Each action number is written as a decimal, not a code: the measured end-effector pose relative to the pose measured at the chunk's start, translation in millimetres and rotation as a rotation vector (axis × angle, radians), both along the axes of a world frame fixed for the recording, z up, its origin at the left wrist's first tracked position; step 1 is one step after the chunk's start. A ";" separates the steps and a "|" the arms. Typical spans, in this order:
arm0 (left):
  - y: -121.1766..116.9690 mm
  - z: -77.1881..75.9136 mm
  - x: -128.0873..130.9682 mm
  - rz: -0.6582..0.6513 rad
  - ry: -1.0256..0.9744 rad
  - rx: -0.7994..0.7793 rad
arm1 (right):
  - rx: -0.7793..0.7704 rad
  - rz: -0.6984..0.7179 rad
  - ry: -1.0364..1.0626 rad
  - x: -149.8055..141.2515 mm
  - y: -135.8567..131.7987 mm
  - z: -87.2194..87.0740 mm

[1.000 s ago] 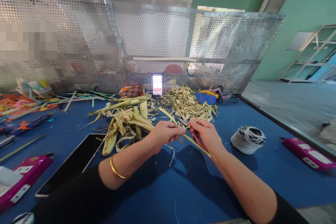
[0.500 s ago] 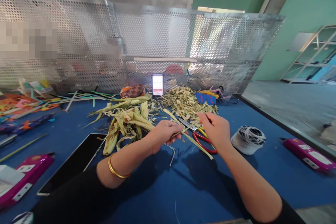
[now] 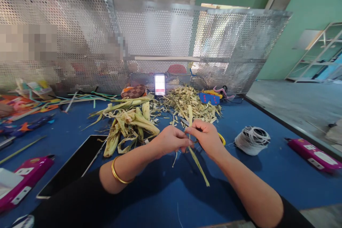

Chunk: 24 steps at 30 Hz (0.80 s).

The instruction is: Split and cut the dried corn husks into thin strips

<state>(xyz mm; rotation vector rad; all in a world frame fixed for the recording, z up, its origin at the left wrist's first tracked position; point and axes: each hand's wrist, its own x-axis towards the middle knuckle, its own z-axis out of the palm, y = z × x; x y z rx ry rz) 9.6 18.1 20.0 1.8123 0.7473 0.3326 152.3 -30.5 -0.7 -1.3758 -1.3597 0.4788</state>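
Both hands meet over the middle of the blue table [image 3: 160, 192]. My left hand [image 3: 173, 139] pinches a pale green corn husk strip [image 3: 198, 165], whose ends stick out above and below the fingers. Against the same strip, my right hand [image 3: 204, 135] is closed with thumb and fingers pressed together. A thin whitish strand [image 3: 175, 160] hangs below the left fingers. Scissors with a yellow handle [image 3: 222, 139] lie mostly hidden behind the right hand. Larger dried corn husks [image 3: 133, 124] are heaped to the left, and husk scraps [image 3: 184, 99] pile up behind.
A ball of white string [image 3: 252, 140] stands to the right, beside a magenta device [image 3: 314, 155]. At left lie a black tablet-like panel [image 3: 74, 165] and another magenta device [image 3: 29, 181]. A lit phone [image 3: 159, 84] leans against the perforated metal screen [image 3: 165, 32].
My right hand has come down and left to meet the left hand. The husk strip has turned more upright, and the right hand now covers the red scissor handle.
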 end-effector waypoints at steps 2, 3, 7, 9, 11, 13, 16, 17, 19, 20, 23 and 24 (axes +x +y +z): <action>0.6 1.5 -0.7 -0.025 0.015 -0.011 | 0.015 -0.017 0.016 -3.4 1.0 -2.5; 0.8 1.4 -0.8 -0.025 0.014 -0.021 | 0.025 -0.020 0.002 -3.6 1.7 -2.9; 1.9 -1.3 0.5 0.081 -0.059 -0.188 | 0.181 -0.105 -0.178 8.3 -0.1 4.4; 3.6 -2.2 1.1 0.162 -0.145 -0.323 | 0.324 -0.222 -0.312 16.9 -5.7 12.1; 6.4 -2.2 0.9 0.228 -0.234 -0.452 | 0.451 -0.300 -0.470 21.2 -13.0 18.7; 9.7 -1.8 0.0 0.270 -0.303 -0.551 | 0.522 -0.227 -0.686 18.7 -19.3 21.2; 13.1 -1.9 -1.2 0.331 -0.405 -0.579 | 0.513 0.062 -1.035 5.2 -21.6 15.8; 13.6 -2.3 -1.2 0.345 -0.432 -0.570 | 0.496 0.130 -1.125 0.0 -20.4 12.4; 14.1 -3.4 -0.8 0.362 -0.459 -0.564 | 0.469 0.186 -1.257 -8.8 -16.3 5.0; 14.0 -3.9 -0.4 0.367 -0.465 -0.570 | 0.464 0.189 -1.299 -11.8 -14.1 1.7; 13.3 -5.3 1.1 0.388 -0.476 -0.583 | 0.500 0.179 -1.340 -15.3 -10.3 -4.2; 12.8 -5.6 1.6 0.399 -0.481 -0.581 | 0.520 0.177 -1.334 -15.4 -10.2 -4.9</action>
